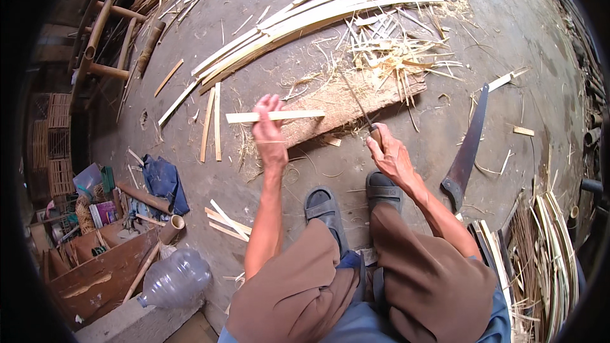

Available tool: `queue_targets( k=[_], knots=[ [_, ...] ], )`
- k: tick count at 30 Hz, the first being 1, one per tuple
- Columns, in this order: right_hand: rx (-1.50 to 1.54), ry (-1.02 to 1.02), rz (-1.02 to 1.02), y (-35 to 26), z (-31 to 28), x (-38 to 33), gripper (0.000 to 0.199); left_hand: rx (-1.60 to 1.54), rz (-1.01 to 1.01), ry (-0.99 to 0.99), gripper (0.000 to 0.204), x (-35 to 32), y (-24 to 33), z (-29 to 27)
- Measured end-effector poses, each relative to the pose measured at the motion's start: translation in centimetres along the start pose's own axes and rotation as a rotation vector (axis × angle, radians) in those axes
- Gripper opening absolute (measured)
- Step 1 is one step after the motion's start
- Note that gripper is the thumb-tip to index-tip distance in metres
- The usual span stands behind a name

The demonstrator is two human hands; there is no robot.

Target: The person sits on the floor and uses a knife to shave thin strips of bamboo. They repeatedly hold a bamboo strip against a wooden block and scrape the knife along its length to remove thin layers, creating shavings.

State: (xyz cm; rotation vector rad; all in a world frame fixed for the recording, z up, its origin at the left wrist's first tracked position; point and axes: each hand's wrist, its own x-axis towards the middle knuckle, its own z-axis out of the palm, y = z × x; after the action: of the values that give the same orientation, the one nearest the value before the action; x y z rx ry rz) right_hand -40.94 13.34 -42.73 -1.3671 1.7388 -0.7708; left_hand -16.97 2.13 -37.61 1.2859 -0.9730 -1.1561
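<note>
My left hand (270, 138) holds a short, pale bamboo strip (298, 115) crosswise. The strip's right end reaches over a rough wooden plank (318, 126) on the floor. My right hand (396, 160) is closed round the wooden handle of a knife (358, 100). Its thin, dark blade slants up and to the left over the plank, to the right of the strip and apart from it. Curly shavings (397, 57) are heaped at the plank's far end. Two more short strips (217, 121) lie on the floor left of my left hand.
Long bamboo strips (298, 22) lie beyond the plank. A handsaw (468, 143) rests to the right, above a bundle of strips (549, 248). At left are a bamboo frame (92, 41), a blue cloth (164, 181), a wooden box (101, 273) and a clear plastic bottle (176, 277). My sandalled feet (324, 209) stand near the plank.
</note>
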Motion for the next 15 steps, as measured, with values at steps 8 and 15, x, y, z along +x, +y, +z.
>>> queue_targets(
  k=[8, 15],
  knots=[
    [0.220, -0.340, -0.089, -5.7, 3.6, -1.4, 0.027, 0.873, -0.012, 0.070, 0.062, -3.8, 6.1, -0.9],
    [0.281, -0.092, -0.131, -2.5, 8.1, 0.6, 0.030, 0.574, 0.022, 0.042, 0.060, -4.9, 2.2, 0.1]
  ],
)
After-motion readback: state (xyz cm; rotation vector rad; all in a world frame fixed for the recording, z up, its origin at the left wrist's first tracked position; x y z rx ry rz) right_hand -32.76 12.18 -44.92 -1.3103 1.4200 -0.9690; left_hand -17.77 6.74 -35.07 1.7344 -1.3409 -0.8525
